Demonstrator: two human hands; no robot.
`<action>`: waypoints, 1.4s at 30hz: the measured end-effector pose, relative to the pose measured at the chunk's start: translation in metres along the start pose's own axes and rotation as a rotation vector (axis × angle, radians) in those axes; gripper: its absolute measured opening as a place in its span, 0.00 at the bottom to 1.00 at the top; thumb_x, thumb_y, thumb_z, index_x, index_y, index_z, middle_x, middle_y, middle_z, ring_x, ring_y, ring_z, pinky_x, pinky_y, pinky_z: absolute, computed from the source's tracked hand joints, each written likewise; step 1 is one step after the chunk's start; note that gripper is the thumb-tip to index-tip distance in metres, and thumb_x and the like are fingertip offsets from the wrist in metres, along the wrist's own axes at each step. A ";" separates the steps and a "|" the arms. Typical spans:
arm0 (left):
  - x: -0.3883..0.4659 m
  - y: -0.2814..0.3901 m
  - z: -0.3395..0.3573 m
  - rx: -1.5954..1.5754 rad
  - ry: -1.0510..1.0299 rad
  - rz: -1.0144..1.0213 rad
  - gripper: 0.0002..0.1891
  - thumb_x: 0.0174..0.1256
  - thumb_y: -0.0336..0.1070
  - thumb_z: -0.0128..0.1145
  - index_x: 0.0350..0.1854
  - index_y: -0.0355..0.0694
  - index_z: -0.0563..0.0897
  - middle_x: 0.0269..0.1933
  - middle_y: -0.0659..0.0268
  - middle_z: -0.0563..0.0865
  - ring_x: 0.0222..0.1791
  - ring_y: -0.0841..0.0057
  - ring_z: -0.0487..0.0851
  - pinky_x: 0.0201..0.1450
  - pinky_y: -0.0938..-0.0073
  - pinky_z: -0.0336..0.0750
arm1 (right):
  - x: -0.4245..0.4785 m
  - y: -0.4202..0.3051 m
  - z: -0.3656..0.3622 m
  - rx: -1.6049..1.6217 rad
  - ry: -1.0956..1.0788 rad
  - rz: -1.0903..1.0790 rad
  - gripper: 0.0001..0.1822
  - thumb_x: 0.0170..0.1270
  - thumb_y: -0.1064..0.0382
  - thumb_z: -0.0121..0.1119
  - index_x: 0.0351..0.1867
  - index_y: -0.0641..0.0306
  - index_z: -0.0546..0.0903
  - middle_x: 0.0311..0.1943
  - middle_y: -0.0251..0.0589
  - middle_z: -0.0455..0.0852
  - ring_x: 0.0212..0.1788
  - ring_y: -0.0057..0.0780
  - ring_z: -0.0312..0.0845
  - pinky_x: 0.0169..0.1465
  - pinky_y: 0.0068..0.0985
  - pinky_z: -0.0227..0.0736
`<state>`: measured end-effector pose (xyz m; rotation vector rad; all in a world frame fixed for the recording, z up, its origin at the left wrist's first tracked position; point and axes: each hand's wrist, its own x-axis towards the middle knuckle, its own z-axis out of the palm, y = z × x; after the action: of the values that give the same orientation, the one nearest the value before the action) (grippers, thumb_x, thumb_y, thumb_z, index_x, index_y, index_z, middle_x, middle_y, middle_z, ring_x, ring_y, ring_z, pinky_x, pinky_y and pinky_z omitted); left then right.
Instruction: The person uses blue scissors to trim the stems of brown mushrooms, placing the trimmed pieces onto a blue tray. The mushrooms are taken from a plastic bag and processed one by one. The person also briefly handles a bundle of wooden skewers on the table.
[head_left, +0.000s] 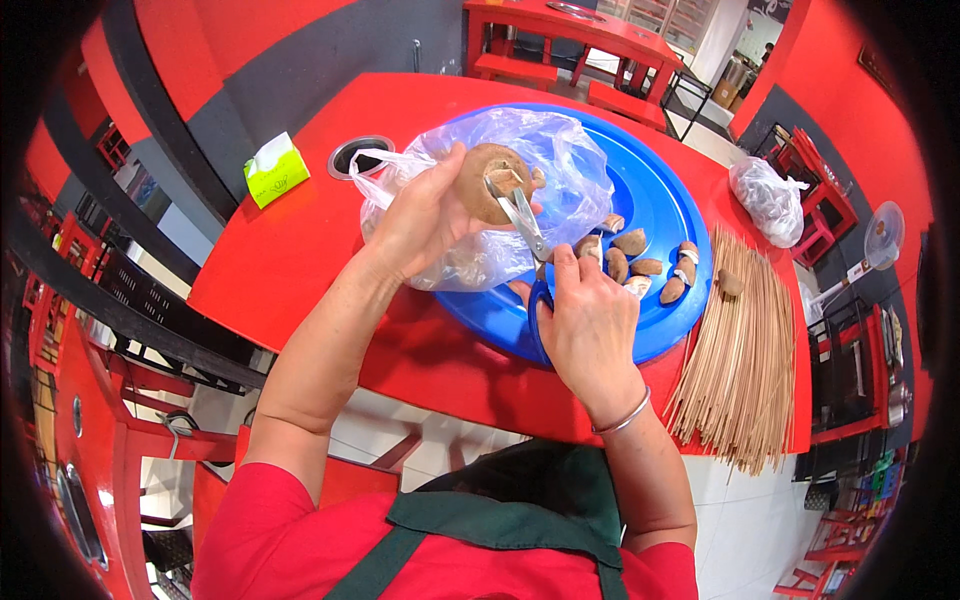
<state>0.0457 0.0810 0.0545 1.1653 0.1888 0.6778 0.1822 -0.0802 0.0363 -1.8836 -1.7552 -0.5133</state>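
Observation:
My left hand (420, 217) holds up a large brown mushroom (472, 191), its underside and stem turned towards my right side. A pair of blue-handled scissors (534, 238) is in my right hand (592, 322), with the blades slightly apart at the mushroom's stem. Behind and beneath my left hand, a clear plastic bag (562, 150) lies over a large round blue tray (675, 217). Several cut mushroom pieces (631, 241) sit on the tray's right part, just beyond my right hand. Some of them appear threaded on a skewer near the rim.
Right of the tray lies a thick bundle of bamboo skewers (742, 360), with one mushroom piece (730, 283) on top. A tied plastic bag (765, 199) stands at the red table's (300, 262) right edge. Far left are a green tissue pack (276, 171) and a round metal-rimmed opening (360, 155).

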 end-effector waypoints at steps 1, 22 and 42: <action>0.001 -0.001 -0.002 0.006 0.005 -0.009 0.33 0.86 0.56 0.26 0.69 0.31 0.72 0.64 0.44 0.82 0.63 0.52 0.84 0.63 0.55 0.82 | 0.000 0.002 0.003 -0.008 -0.014 -0.006 0.19 0.62 0.55 0.70 0.44 0.68 0.80 0.29 0.47 0.83 0.29 0.45 0.86 0.30 0.36 0.78; 0.010 -0.008 -0.029 0.034 0.165 -0.069 0.37 0.83 0.62 0.39 0.66 0.24 0.70 0.54 0.40 0.85 0.48 0.54 0.91 0.50 0.63 0.90 | 0.011 0.025 0.011 0.247 -0.069 -0.048 0.18 0.65 0.54 0.71 0.32 0.71 0.84 0.21 0.56 0.84 0.26 0.49 0.85 0.31 0.38 0.78; 0.021 -0.009 0.044 0.060 0.103 0.065 0.20 0.71 0.34 0.66 0.63 0.37 0.79 0.55 0.61 0.86 0.56 0.75 0.86 0.57 0.70 0.85 | -0.038 0.046 -0.049 1.072 -0.404 0.484 0.32 0.73 0.43 0.64 0.59 0.74 0.78 0.31 0.37 0.83 0.32 0.19 0.76 0.34 0.22 0.72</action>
<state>0.0871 0.0566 0.0687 1.1984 0.2603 0.7954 0.2281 -0.1418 0.0479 -1.5100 -1.2491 0.8800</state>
